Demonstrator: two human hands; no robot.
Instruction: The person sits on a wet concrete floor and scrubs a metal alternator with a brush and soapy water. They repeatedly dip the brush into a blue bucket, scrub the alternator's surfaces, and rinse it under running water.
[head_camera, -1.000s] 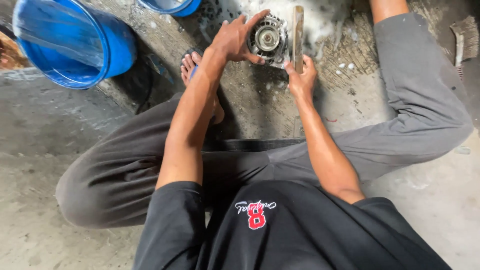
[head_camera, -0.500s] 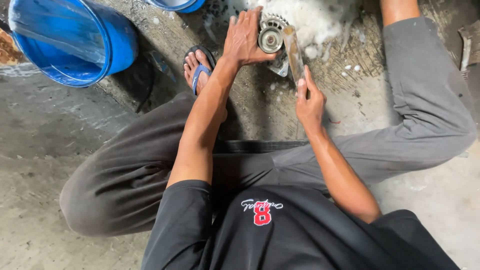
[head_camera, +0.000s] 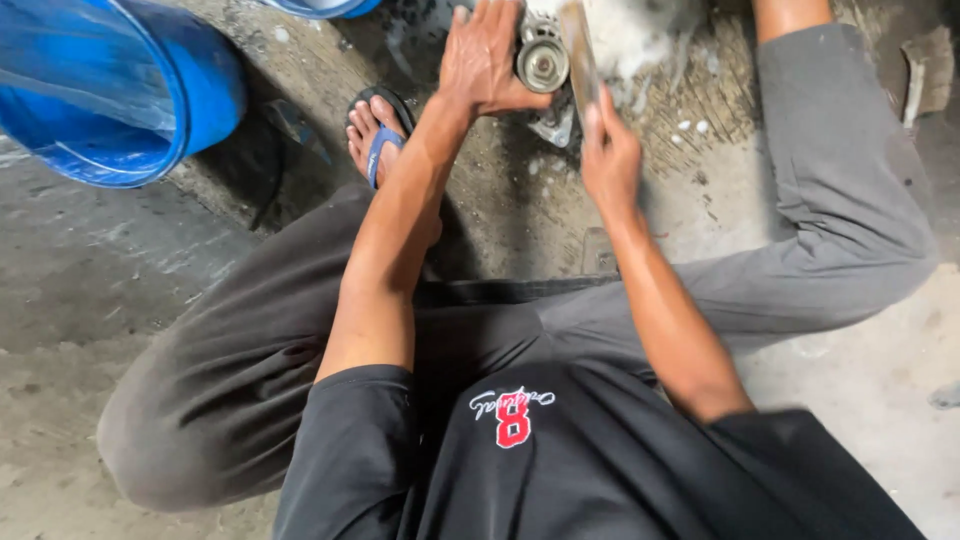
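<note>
Concrete floor, blue bucket nearby

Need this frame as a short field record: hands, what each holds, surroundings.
view: head camera, looking down at a seated person
left hand: gripping the round grey metal machine part from the left side
right hand: holding a long flat brown brush-like tool against the part
white foam: on the ground behind the part
blue plastic bucket: at left, tilted, apart from both hands
foot in blue sandal: just left of the left forearm
ground: wet grey concrete
</note>
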